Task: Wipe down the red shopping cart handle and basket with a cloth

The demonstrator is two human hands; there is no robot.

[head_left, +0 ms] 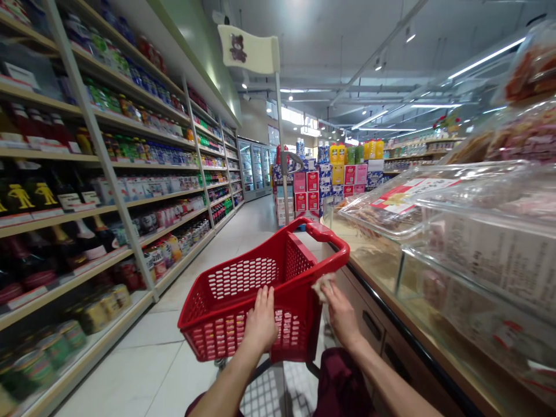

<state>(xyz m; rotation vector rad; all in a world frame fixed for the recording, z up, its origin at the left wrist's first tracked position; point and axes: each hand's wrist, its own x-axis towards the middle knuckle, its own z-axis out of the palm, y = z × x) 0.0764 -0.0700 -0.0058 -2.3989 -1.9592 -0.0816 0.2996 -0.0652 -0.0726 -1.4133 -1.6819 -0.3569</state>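
Supermarket aisle (226,231), shelves (165,165) left. Red cart (302,289) ahead: left hand (262,321) rests on it, fingers straight, gripping nothing; right hand (341,310) pinches a cloth (322,285) below the handle (341,253). I'd press flat, bracing the cart.

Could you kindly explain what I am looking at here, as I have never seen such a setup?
There is no machine: a person works with two bare hands. The single picture comes from a camera worn on the head, looking forward and down. The left hand is spread at the side of a red cart, seemingly resting on it. The right hand holds a pale cloth just below the cart's handle. On the counter at right lie clear trays; at left, shelves hold bottles.
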